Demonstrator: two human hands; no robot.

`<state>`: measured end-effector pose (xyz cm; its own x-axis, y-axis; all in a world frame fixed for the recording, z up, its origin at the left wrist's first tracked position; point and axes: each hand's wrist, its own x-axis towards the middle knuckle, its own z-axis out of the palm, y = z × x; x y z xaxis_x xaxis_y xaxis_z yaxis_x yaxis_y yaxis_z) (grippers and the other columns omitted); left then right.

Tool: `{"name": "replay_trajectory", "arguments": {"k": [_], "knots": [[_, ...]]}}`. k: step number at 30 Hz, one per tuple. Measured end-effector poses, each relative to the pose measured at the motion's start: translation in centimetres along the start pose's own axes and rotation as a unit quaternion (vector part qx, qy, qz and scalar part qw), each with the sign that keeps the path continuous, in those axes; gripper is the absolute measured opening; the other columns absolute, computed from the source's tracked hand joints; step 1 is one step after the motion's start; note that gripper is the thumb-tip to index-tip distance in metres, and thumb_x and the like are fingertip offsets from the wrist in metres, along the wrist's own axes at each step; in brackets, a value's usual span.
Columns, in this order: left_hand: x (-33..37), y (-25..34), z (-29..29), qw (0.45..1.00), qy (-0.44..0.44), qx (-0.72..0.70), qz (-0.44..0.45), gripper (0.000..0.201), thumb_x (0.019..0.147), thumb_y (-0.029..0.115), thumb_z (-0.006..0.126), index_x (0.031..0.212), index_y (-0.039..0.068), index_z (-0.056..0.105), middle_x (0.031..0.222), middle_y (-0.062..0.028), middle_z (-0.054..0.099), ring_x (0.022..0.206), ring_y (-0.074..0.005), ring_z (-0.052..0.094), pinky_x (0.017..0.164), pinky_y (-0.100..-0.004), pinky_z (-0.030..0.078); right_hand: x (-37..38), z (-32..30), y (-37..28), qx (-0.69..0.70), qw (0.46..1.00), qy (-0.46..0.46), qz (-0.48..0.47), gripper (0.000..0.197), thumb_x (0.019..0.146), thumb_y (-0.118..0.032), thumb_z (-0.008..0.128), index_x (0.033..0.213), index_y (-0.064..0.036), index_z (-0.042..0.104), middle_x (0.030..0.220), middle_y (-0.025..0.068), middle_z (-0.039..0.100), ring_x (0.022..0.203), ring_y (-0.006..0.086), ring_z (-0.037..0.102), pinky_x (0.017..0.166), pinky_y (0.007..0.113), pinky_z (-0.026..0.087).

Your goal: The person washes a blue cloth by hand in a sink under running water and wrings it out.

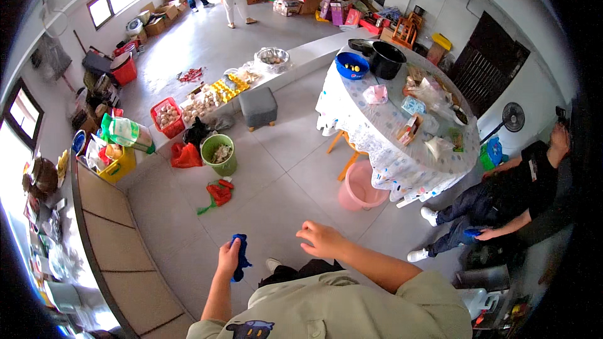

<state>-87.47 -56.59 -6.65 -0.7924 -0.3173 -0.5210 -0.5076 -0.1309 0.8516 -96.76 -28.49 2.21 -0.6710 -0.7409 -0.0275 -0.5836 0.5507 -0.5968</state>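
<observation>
My left hand (229,257) is closed on a dark blue cloth (240,257), which hangs down beside my fingers. To its right, in front of my body, my right hand (321,240) is held in the air with loosely bent fingers; a gap shows between thumb and fingers, and nothing is visible in them. Both hands are above the grey tiled floor and apart from each other. The thing nearest the right hand is a pink bucket (362,187), farther off beside the table.
A round table (370,109) with a patterned cloth carries a black pot (385,59) and a blue basin (352,66). A green bin (218,154), red mesh bag (219,194) and grey stool (258,108) stand ahead. Someone in black (521,194) sits at right; two people stand far off.
</observation>
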Motion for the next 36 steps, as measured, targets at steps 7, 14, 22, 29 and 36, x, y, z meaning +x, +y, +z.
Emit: {"name": "replay_trajectory", "arguments": {"k": [7,14,22,29,36], "knots": [[3.7,1.5,0.3,0.979,0.023,0.197,0.048,0.04,0.075,0.035,0.061,0.084,-0.004,0.058,0.071,-0.0143,0.061,0.067,-0.0213,0.059,0.061,-0.0329,0.046,2.8,0.8,2.7,-0.005,1.0,-0.007,0.026,0.032,0.073,-0.021,0.06,0.1,-0.0052,0.055,0.099,0.013,0.048,0.081,0.0309,0.055,0.069,0.041,0.046],[6.9,4.8,-0.7,0.948,0.052,0.314,0.023,0.05,0.069,0.035,0.064,0.103,0.001,0.05,0.086,-0.0183,0.061,0.08,-0.0305,0.06,0.071,-0.036,0.046,6.6,0.3,6.7,0.001,0.998,0.011,0.055,0.032,0.072,-0.021,0.061,0.1,-0.0052,0.056,0.101,0.0148,0.049,0.085,0.033,0.054,0.072,0.042,0.045],[17.5,0.7,-1.7,0.891,0.001,0.454,-0.021,0.071,0.06,0.019,0.069,0.121,0.008,0.034,0.116,-0.0241,0.037,0.105,-0.0401,0.045,0.088,-0.0414,0.042,8.2,-0.2,21.2,-0.056,0.977,-0.127,0.165,0.034,0.072,-0.03,0.057,0.098,-0.007,0.058,0.095,0.0127,0.057,0.083,0.0303,0.056,0.072,0.043,0.045],[22.8,-3.7,-1.3,0.79,-0.193,0.514,-0.274,0.066,0.072,0.025,0.063,0.125,0.004,0.031,0.094,-0.0199,0.058,0.097,-0.0308,0.054,0.08,-0.0378,0.043,7.7,0.1,35.0,-0.014,0.896,-0.302,0.325,0.033,0.07,-0.03,0.054,0.095,-0.0085,0.061,0.084,0.0142,0.062,0.081,0.0298,0.06,0.071,0.042,0.046],[29.9,-4.1,1.1,0.795,-0.253,0.492,-0.249,0.061,0.074,0.025,0.062,0.124,0.005,0.034,0.093,-0.0183,0.059,0.097,-0.0299,0.054,0.08,-0.0372,0.043,9.2,1.6,42.6,0.066,0.864,-0.353,0.353,0.027,0.07,-0.029,0.055,0.085,-0.0088,0.063,0.069,0.0105,0.061,0.059,0.0224,0.058,0.054,0.036,0.046]]}}
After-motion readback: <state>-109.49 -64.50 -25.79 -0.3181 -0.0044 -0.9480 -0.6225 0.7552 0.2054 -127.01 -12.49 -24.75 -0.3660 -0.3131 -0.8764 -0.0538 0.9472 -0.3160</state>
